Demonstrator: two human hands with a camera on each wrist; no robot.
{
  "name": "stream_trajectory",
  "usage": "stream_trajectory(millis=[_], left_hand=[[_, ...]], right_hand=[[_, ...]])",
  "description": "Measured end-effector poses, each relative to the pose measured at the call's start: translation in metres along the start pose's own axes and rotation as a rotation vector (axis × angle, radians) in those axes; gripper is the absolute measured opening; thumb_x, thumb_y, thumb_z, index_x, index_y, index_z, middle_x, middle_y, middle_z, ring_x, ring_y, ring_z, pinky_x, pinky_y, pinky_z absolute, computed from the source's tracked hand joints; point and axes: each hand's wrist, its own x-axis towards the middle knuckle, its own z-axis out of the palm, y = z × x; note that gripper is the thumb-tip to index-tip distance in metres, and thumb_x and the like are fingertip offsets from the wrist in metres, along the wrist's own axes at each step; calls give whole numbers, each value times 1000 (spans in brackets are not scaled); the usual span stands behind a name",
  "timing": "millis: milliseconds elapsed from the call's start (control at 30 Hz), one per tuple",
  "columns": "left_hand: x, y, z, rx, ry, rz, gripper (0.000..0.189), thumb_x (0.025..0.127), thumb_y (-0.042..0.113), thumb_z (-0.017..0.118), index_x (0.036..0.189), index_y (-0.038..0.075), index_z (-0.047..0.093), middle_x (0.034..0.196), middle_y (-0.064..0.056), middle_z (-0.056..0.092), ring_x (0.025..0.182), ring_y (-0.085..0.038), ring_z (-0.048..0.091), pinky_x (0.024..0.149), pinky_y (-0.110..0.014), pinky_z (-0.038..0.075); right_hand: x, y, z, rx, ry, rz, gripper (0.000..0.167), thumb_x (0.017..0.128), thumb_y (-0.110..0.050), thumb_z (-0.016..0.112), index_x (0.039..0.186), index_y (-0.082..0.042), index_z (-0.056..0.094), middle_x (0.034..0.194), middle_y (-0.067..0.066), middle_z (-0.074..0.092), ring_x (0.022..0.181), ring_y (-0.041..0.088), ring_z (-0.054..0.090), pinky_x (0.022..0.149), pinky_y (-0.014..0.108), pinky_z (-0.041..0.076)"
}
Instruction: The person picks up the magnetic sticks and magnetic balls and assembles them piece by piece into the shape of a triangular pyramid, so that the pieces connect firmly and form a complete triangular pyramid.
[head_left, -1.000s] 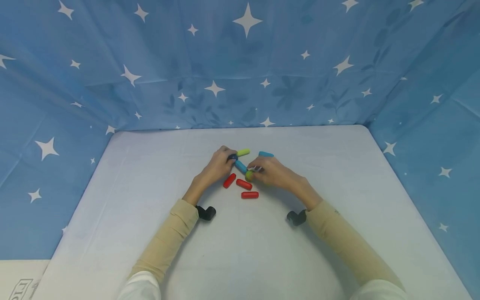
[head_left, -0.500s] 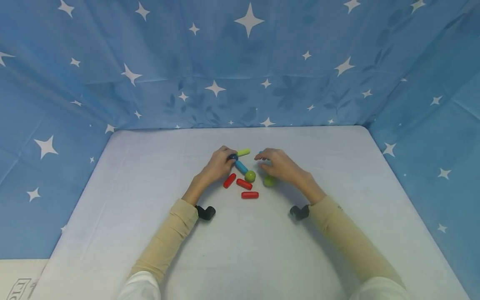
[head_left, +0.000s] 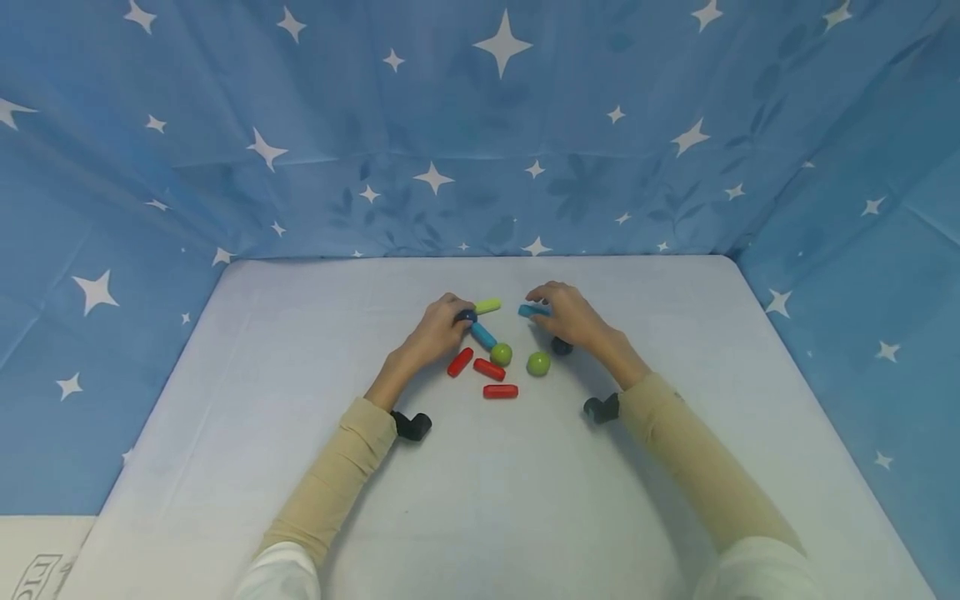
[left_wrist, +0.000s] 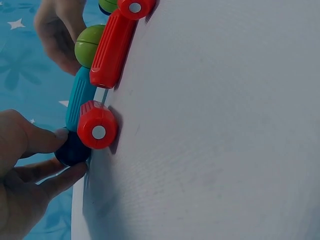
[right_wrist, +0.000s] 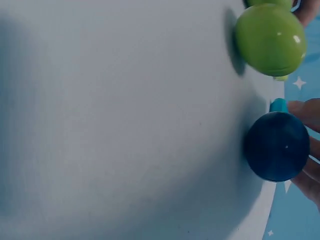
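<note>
The person's left hand point(head_left: 442, 325) pinches a dark blue ball point(head_left: 466, 316) between thumb and fingertips, down at the tabletop. The right hand point(head_left: 567, 317) reaches over a loose blue stick point(head_left: 534, 310), its fingers gently curved, the thumb at the stick's side; from where I stand I can't fairly tell whether it grips the stick or only hovers about it.

From the ball in the left hand, another blue stick point(head_left: 483, 336) runs at a slant toward the person and meets a green ball point(head_left: 501, 354) at its other end. A yellow-green stick point(head_left: 487, 306) lies just beyond, one end close to the left fingers. A second green ball point(head_left: 538, 364) sits by itself to the right of the first, and a second dark blue ball point(head_left: 562, 346) rests beneath the right hand.

Nearer the person are three red sticks: one slanting point(head_left: 460, 362), one beside the first green ball point(head_left: 490, 369), one lying nearly straight across point(head_left: 500, 392).

Tan sleeves point(head_left: 330, 475) cover both forearms, with a black wrist camera point(head_left: 412, 427) at each cuff. Around the white table point(head_left: 450, 517) hangs a blue curtain point(head_left: 375, 108) scattered with pale stars.
</note>
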Motion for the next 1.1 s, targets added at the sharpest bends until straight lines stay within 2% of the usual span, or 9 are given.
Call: stream_trajectory(millis=[267, 567, 867, 1100], left_hand=[[0, 0, 1, 3, 10, 19, 31, 100, 1, 61, 130, -5, 65, 123, -20, 63, 115, -31, 63, 99, -41, 56], [-2, 3, 2, 1, 6, 8, 33, 100, 1, 62, 132, -6, 64, 124, -20, 63, 114, -30, 64, 99, -40, 56], [-2, 5, 3, 0, 2, 7, 33, 100, 1, 61, 132, -5, 64, 124, -20, 62, 115, -31, 64, 99, -40, 56], [-3, 4, 3, 1, 4, 12, 33, 100, 2, 61, 132, -6, 65, 124, -21, 63, 116, -31, 64, 99, -40, 56]], right_hand=[[5, 4, 7, -36, -44, 56, 36, 92, -1, 71, 127, 5, 68, 121, 21, 70, 114, 35, 67, 102, 49, 55], [5, 1, 9, -13, -44, -31, 30, 91, 4, 70, 121, 7, 71, 117, 22, 73, 112, 35, 69, 100, 48, 56], [11, -6, 11, 5, -92, -8, 33, 95, -1, 70, 127, 1, 70, 124, 16, 72, 120, 32, 66, 107, 46, 52], [15, -14, 10, -1, -94, -62, 33, 94, 2, 70, 126, 3, 70, 124, 17, 72, 121, 32, 66, 108, 46, 52]])
